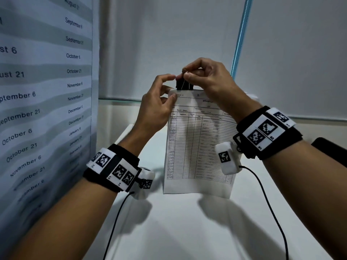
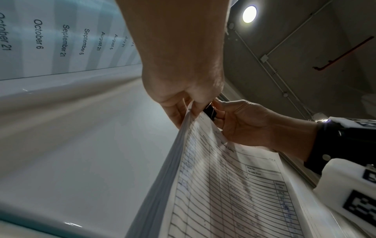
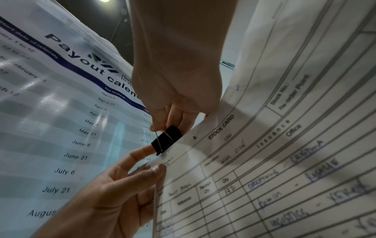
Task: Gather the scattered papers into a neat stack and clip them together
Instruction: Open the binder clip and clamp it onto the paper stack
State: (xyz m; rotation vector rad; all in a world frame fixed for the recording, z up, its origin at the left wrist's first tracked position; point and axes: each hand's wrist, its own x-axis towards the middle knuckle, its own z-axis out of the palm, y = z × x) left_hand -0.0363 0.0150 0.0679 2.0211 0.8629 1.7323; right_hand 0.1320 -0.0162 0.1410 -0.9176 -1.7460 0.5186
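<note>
Hanging upright above the white table point(image 1: 187, 231), the stack of papers point(image 1: 199, 147) is held at its top edge by both hands. A black binder clip point(image 1: 184, 85) sits on that top edge, near its left corner. The right hand point(image 1: 208, 79) pinches the clip's wire handles between thumb and fingers. The left hand point(image 1: 155, 107) pinches the top left corner of the papers, one fingertip seemingly touching the clip. A payout calendar poster point(image 1: 47, 91) covers the left wall.

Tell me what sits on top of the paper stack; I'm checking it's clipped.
A black binder clip straddles the paper stack at its top edge, its wire handles pinched by the right hand. How deep its jaws bite is hidden.
</note>
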